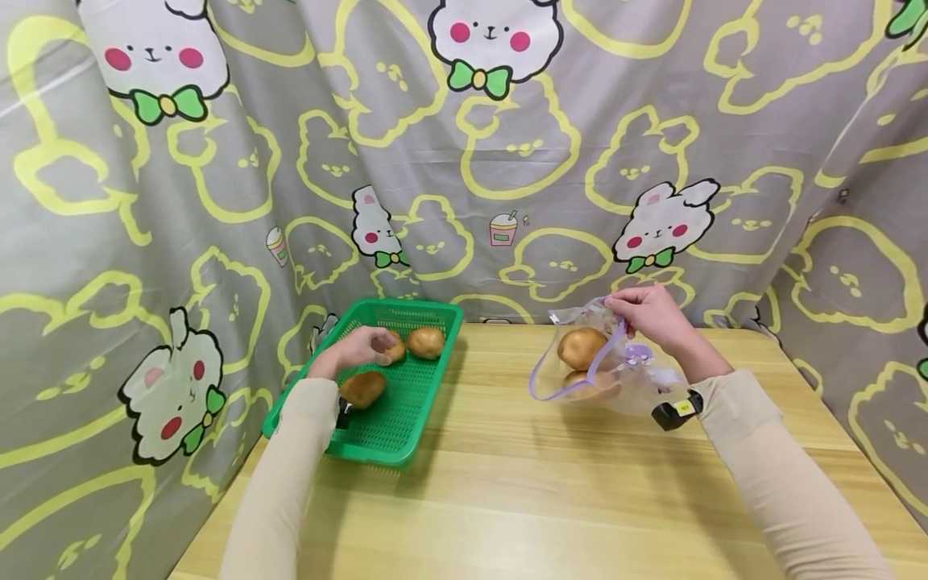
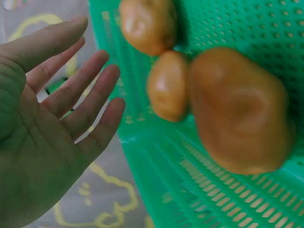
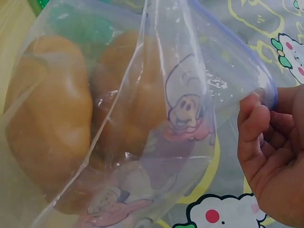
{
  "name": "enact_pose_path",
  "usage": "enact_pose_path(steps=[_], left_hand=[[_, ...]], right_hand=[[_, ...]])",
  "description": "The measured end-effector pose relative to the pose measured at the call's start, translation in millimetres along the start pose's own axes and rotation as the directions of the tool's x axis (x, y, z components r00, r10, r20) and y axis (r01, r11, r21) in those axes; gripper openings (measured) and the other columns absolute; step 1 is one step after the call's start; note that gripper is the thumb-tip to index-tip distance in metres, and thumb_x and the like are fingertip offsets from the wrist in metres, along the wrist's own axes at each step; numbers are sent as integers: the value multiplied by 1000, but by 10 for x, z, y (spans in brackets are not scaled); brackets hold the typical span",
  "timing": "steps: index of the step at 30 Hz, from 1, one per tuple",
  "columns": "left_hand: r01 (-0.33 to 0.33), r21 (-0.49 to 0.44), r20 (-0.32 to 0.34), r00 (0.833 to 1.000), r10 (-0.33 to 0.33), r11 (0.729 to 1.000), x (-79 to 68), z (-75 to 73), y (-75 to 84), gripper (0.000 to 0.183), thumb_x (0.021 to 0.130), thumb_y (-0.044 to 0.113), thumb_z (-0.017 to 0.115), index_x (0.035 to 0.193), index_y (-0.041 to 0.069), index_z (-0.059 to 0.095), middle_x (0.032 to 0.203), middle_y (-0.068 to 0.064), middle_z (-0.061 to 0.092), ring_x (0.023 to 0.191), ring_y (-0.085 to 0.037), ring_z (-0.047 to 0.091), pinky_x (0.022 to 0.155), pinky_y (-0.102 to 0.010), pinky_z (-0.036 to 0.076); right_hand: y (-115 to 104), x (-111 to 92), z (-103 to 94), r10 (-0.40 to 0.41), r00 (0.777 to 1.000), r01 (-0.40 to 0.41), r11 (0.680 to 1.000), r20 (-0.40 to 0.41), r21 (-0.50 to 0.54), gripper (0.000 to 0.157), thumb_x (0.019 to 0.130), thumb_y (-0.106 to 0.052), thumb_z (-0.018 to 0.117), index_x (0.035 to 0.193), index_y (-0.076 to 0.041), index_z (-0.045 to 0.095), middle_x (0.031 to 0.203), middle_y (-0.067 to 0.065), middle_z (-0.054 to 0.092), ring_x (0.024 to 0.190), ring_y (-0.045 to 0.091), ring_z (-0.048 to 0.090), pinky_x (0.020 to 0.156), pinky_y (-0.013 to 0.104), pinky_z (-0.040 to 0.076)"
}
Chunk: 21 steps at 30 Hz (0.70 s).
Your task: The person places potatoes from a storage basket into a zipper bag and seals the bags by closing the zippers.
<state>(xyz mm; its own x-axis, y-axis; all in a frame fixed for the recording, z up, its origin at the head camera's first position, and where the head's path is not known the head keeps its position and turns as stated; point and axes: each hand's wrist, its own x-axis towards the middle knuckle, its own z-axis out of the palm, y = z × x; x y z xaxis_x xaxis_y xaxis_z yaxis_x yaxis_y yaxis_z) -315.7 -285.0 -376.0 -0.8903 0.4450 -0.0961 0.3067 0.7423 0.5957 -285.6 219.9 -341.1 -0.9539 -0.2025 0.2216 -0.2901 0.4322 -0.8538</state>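
Note:
My left hand [image 1: 365, 346] hovers over the green plastic basket [image 1: 400, 407], its fingers spread and relaxed. In the left wrist view its palm faces the potatoes, apart from them. Three potatoes lie in the basket: one at the back right [image 1: 426, 343], one partly hidden by the hand [image 1: 395, 348], and a darker one nearer the front [image 1: 364, 390]. My right hand [image 1: 658, 324] pinches the purple-edged rim of a clear zip bag [image 3: 183, 152], whose mouth gapes toward the left. Inside the bag are two potatoes [image 1: 582, 348], one above the other in the head view.
Both the basket and the bag are on or over a light wooden table [image 1: 493, 483]. A grey curtain [image 1: 435, 169] with rabbit prints closes in the back and both sides. A black wrist device [image 1: 677, 409] sits by the right cuff.

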Motion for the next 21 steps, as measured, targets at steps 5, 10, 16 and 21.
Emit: enact_pose_path(steps=[5,10,16,21], left_hand=[[87,17,19,996,-87,996,-36,12,-180,43,87,6,66,125,-10,52,126,-29,52,119,-42,47,95,-47,41],[132,32,38,990,-133,991,-71,41,-309,44,86,4,66,125,-9,51,128,-32,49,121,-45,43,96,-49,40],[174,33,87,981,-176,984,-105,97,-433,43,85,2,65,126,-6,52,129,-34,46,120,-47,42,94,-50,41],[190,36,112,975,-193,981,-120,143,-495,49,81,1,68,126,-6,50,126,-34,49,117,-47,45,91,-49,43]], right_hand=[[-10,-15,-5,6,1000,-6,1000,4,-6,36,96,-24,57,108,8,65,66,5,56,50,15,51,49,31,47],[1,-14,3,9,1000,-9,1000,0,-1,36,96,-24,56,108,8,65,67,6,56,51,14,51,50,30,48],[34,2,23,13,1000,-13,1000,-5,6,35,96,-24,57,109,8,65,67,4,56,51,13,50,49,29,48],[52,6,33,23,1000,-23,1000,-6,8,35,96,-24,57,109,8,65,66,4,56,51,13,51,49,29,47]])
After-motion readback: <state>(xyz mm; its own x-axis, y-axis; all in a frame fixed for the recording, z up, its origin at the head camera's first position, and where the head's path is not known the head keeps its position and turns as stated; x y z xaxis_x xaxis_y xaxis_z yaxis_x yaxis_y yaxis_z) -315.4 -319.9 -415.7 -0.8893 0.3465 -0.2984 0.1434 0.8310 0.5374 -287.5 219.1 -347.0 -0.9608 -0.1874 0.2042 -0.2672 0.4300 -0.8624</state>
